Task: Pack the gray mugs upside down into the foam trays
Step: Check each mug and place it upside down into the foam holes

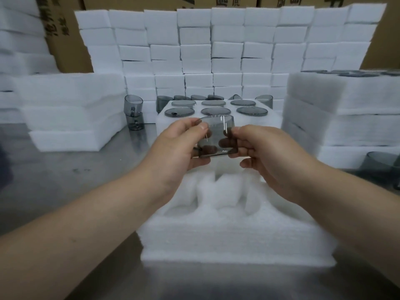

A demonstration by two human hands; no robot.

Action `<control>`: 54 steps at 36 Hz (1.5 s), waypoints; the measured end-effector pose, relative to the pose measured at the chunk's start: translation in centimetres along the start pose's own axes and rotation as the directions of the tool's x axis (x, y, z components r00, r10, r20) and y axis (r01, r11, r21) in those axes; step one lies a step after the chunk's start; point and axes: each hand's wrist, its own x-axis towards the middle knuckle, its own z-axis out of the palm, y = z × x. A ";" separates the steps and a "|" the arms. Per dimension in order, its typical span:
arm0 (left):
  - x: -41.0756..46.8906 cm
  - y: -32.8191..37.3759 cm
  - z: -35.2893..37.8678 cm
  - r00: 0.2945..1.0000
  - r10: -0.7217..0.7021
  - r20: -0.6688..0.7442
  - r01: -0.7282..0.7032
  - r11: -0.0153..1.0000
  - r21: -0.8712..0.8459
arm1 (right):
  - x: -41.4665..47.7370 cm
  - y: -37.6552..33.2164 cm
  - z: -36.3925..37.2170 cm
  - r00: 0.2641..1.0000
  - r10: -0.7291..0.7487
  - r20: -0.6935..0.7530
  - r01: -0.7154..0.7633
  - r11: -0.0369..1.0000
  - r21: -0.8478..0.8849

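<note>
Head view: both hands hold one gray mug [216,137] in the middle of the frame, above the far end of the near foam tray [227,239]. The left hand [179,146] grips its left side with thumb and curled fingers, and the right hand [264,152] pinches its right side. Which end of the mug is up, I cannot tell for sure.

Behind the hands stands a second foam tray [161,123] with six packed mugs [213,111], bottoms up. At the left of it, two stacked mugs [133,112] stand on the metal table [65,169]. A wall of white foam blocks [216,50] fills the upper part.

Cardboard boxes [65,40] in the upper left and along the top edge carry dark printed Chinese characters. They are cut off and blurred, so I cannot read them.
</note>
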 end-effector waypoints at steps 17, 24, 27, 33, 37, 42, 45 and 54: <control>0.2 0.0 0.0 0.998 0.018 -0.055 -0.019 0.999 -0.027 | -0.5 -0.2 0.0 0.996 -0.076 0.042 0.074 0.996 0.041; 0.1 0.2 0.1 0.995 0.008 -0.101 -0.012 0.999 -0.040 | -0.6 -0.1 -0.1 0.991 -0.098 0.093 0.097 0.995 0.019; 0.1 0.3 0.2 0.992 0.009 -0.126 -0.013 0.999 -0.033 | -0.6 -0.1 0.0 0.990 -0.098 0.105 0.100 0.995 -0.013; 0.0 0.5 0.3 0.991 0.005 -0.132 -0.010 0.999 -0.037 | -0.9 -0.2 0.0 0.988 -0.115 0.103 0.118 0.992 -0.033; 0.0 0.6 0.2 0.992 0.000 -0.122 -0.005 0.999 -0.038 | -1.0 -0.2 0.0 0.987 -0.115 0.108 0.120 0.992 -0.041; -0.2 0.9 0.2 0.995 -0.006 -0.102 -0.001 0.998 -0.068 | -0.8 -0.2 0.1 0.990 -0.105 0.091 0.109 0.994 -0.033; -0.3 1.0 0.2 0.995 -0.026 -0.092 0.018 0.996 -0.087 | -0.8 -0.1 0.1 0.991 -0.104 0.086 0.106 0.994 -0.023; -0.3 1.0 0.3 0.998 -0.038 -0.051 0.033 0.996 -0.086 | -0.7 -0.1 0.1 0.993 -0.076 0.093 0.075 0.997 0.016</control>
